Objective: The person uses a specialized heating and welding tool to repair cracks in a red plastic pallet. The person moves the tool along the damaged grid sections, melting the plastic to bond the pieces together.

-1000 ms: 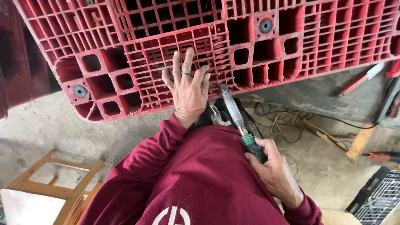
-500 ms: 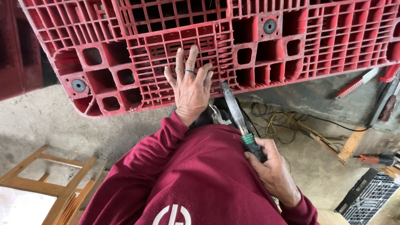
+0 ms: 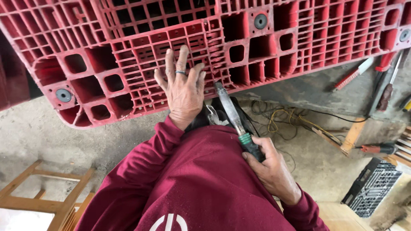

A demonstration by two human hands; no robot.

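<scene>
A big red plastic pallet (image 3: pixel 128 51) with a gridded underside lies across the top of the view. My left hand (image 3: pixel 183 87), a ring on one finger, presses flat on its lower edge with fingers spread. My right hand (image 3: pixel 270 171) grips the dark handle of a long metal-barrelled tool (image 3: pixel 229 109) with a green collar. The tool's tip touches the pallet's edge just right of my left hand. My maroon sleeves and chest fill the bottom of the view.
The concrete floor carries tangled wires (image 3: pixel 282 122), a red-handled tool (image 3: pixel 354 76), more hand tools at the right edge (image 3: pixel 387 92), a wooden strip (image 3: pixel 353 136) and a black crate (image 3: pixel 371 188). A wooden frame (image 3: pixel 47 192) stands at bottom left.
The view has shifted slightly, so the pallet sits a little higher and more to the left. My left hand stays flat on the pallet and my right keeps the tool at its edge.
</scene>
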